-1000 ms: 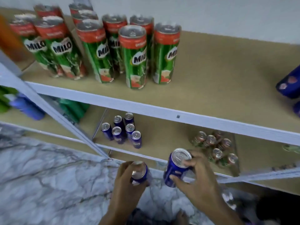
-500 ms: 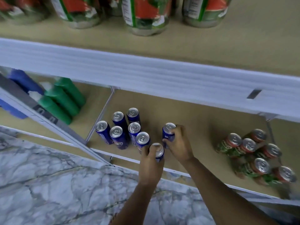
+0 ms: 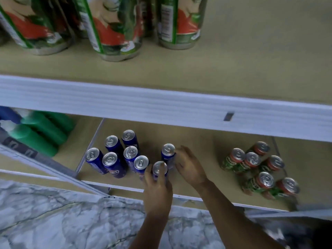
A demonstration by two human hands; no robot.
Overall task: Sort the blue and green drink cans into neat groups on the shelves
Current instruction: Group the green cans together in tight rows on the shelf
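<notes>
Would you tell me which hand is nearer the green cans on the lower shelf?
Right. The right hand lies between the blue cans and the green cans; the left hand is farther left.

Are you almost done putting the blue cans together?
Nearly. Six blue cans already stand grouped on the lower shelf. The left hand grips one blue can beside them; the right hand touches another, standing slightly apart, probably needing a nudge closer.

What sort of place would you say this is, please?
Probably a shop or stockroom: white-edged tiered shelving holds many identical blue cans and green cans in clusters, with bottles in the next bay and a marble-patterned floor below.
</notes>
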